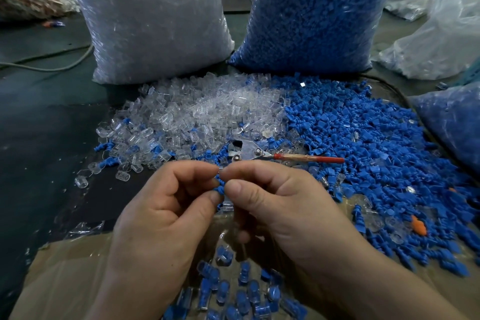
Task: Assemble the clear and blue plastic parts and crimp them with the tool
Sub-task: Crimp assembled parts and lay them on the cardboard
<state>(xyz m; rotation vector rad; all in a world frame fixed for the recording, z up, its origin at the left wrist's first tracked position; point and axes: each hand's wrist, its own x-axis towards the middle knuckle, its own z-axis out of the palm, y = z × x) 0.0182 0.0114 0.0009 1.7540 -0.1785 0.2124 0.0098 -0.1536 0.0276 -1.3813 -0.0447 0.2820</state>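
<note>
**Q:** Item one, the hands?

**A:** Left hand (166,205) and right hand (280,205) meet at the centre of the view. Fingers are curled on both, with thumb and forefinger closed in a narrow pinch. The left pinches the blue part (220,186). The right appears to pinch the clear part (228,205), which shows just under its thumb. The two parts touch, but how far they are seated is hidden.

**Q:** Handling note for this step?

**A:** My judgement: line the ribbed blue stem up with the clear shell's opening and push it straight in, without twisting. Check that it is fully seated before reaching for the tool.

**Q:** Item two, the tool?

**A:** The tool (259,154) lies at 12 o'clock, just beyond the fingertips. It is untouched, and its red handle points toward 3 o'clock. Loose pieces lie against its head, so it probably needs a clean lift.

**Q:** Surrounding stock?

**A:**
- Clear pile (207,112) at 11 to 12 o'clock.
- Blue pile (363,138) at 1 to 4 o'clock; the two piles mix where they meet.
- Bag of clear pieces (150,21) and bag of blue pieces (311,8) stand behind the piles.
- Cardboard box (65,280) at 6 o'clock holds finished pieces (244,291).
- One orange piece (419,226) at 4 o'clock.
- Cable (52,66) at 10 o'clock, well apart.
</note>
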